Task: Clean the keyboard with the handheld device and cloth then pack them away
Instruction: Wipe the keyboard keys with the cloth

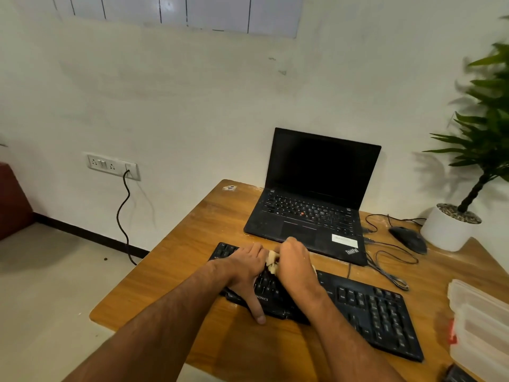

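A black external keyboard (371, 307) lies slantwise on the wooden desk (170, 274). Both my hands are over its left half. My right hand (296, 264) grips a bunched pale cloth (272, 261), of which only a small part shows between the hands. My left hand (245, 268) lies on the keys beside the cloth, fingers bent toward it and thumb stretched down over the keyboard's front edge; whether it pinches the cloth is unclear. No handheld device is visible.
An open black laptop (311, 205) stands behind the keyboard. A wired mouse (409, 239) and loose cables lie to its right, beside a potted plant (451, 227). Clear plastic boxes (479, 323) sit at the desk's right edge. A wall socket with a cable is at left.
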`<control>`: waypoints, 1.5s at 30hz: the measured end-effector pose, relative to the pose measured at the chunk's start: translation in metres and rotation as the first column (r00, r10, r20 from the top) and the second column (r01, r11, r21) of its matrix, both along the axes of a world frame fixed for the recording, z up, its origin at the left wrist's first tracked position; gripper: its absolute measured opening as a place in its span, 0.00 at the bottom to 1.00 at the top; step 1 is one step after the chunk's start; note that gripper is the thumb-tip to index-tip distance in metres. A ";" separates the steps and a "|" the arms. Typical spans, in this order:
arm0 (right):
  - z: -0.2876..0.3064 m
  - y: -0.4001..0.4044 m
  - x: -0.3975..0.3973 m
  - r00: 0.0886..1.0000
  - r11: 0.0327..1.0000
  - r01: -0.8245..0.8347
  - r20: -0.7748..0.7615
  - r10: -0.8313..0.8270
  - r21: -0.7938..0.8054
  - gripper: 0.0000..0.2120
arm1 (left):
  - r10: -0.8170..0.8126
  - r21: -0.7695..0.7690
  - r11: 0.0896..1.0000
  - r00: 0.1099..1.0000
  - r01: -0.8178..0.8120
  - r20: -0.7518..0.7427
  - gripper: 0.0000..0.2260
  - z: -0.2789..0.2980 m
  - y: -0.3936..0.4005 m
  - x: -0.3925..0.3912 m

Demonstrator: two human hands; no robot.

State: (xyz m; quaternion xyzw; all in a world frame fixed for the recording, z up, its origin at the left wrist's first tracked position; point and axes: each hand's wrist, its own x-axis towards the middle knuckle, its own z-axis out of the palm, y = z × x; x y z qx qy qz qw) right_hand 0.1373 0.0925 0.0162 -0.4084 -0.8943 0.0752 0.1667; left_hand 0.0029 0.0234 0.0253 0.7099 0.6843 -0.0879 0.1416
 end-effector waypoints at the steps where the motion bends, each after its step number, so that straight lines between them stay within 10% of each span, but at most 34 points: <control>1: 0.001 0.005 0.008 1.000 1.000 0.010 0.017 -0.009 -0.018 0.08 | 0.004 -0.003 1.000 1.000 -0.004 0.012 0.61 -0.001 0.000 -0.001; 34: 0.032 0.055 0.085 0.934 0.981 0.100 0.357 -0.035 -0.167 0.16 | -0.008 -0.003 1.000 1.000 0.008 0.021 0.65 -0.003 -0.002 -0.002; 45: 0.013 0.007 0.052 0.998 0.994 -0.050 0.033 0.053 -0.097 0.15 | -0.001 -0.018 1.000 1.000 0.000 -0.028 0.64 0.000 0.001 0.003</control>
